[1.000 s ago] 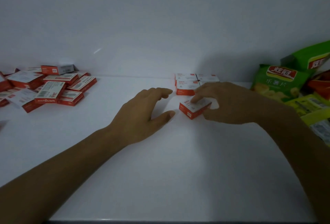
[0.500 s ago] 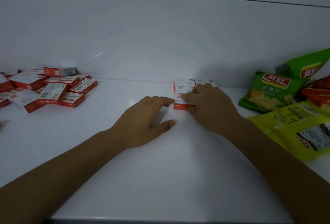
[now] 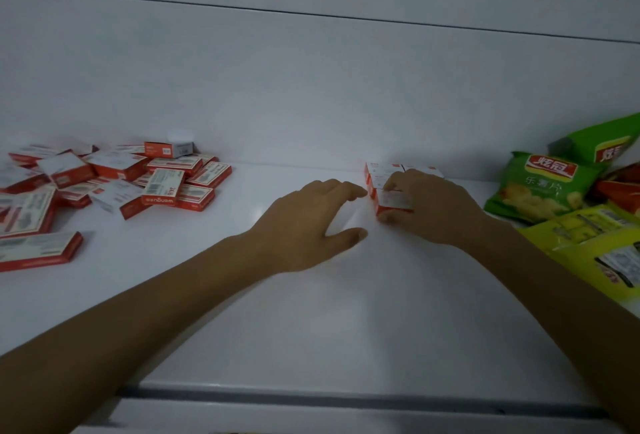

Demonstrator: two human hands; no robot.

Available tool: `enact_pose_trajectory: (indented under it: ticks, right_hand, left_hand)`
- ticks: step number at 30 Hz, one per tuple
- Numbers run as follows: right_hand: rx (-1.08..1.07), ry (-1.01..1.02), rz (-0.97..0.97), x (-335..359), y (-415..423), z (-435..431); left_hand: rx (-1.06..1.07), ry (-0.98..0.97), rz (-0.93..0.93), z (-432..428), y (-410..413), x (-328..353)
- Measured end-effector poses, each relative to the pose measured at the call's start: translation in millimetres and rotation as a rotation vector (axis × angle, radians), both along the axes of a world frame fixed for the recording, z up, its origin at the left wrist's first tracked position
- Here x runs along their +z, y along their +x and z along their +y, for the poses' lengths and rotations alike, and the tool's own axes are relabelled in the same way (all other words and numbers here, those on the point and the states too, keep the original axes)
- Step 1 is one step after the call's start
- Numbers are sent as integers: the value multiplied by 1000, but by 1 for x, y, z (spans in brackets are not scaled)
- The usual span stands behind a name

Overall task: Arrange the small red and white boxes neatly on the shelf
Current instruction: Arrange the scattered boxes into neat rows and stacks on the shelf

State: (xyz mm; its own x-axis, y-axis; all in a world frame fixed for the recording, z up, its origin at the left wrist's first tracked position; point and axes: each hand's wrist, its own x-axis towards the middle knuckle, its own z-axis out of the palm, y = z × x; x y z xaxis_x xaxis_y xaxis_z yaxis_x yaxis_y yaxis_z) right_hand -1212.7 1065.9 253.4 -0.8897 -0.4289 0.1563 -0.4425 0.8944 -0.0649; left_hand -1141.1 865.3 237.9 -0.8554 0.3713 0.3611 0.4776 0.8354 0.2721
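Listing from the left: heap of small flat red and white cardboard boxes [image 3: 114, 184], jumbled and overlapping, towards the back of the smooth white shelf [image 3: 346, 312], well apart from both hands; one longer red and white carton [image 3: 38, 252] lies alone in front of the heap.

Left hand [image 3: 311, 226], centre: palm down, fingers loose and spread, holding nothing; thumb tip on the shelf; fingertips just beside the left edge of the tidy block.

Tidy block of red and white boxes [image 3: 381, 170], right of centre, close to the back wall; edges squared; how many it counts cannot be told, since the right hand covers part of it.

Front box [image 3: 393, 203], same kind, touching the near face of the tidy block; this is the item in hand.

Right hand [image 3: 440, 208]: fingers curled over the top of the front box, thumb at its near edge; the box is pinched between them.

Handling, as judged: light; stiff thin card that probably dents under a hard squeeze; the faces look glossy and likely to slide readily on the smooth shelf, so a nudge may carry a box too far or knock its neighbours askew; best taken by two opposite edges between thumb and fingers, or pushed flat from the near edge with gentle pressure.

Green crisp bag [image 3: 540, 188] and yellow foil packet [image 3: 588, 243], far right; soft goods, near the right forearm.
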Motion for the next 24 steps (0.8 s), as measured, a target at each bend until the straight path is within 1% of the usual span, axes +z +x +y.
enact_pose_trajectory:
  ticks: [2, 6, 9, 12, 15, 21, 22, 24]
  right_hand:
    - [51, -78, 36, 5, 13, -18]
    - [280, -153, 71, 10, 42, -81]
    - [478, -181, 86, 7, 63, -138]
    - [697, -234, 111, -1, 82, -193]
    - [841, -288, 127, -10, 92, -241]
    - [888, -324, 140, -21, 107, -306]
    - [871, -338, 152, -21, 108, -313]
    - [734, -393, 121, -15, 105, -325]
  left_hand:
    - [-7, -69, 79, -21, 12, 7]
    - [23, -137, 173, -68, 45, 10]
    - [78, -122, 178, -107, 81, 6]
    - [179, -113, 134, -153, 115, -1]
    - [272, -108, 113, -202, 144, -5]
    - [380, -54, 124, -271, 177, -10]
    - [380, -44, 131, -278, 178, -12]
    - [367, -30, 126, -287, 177, -15]
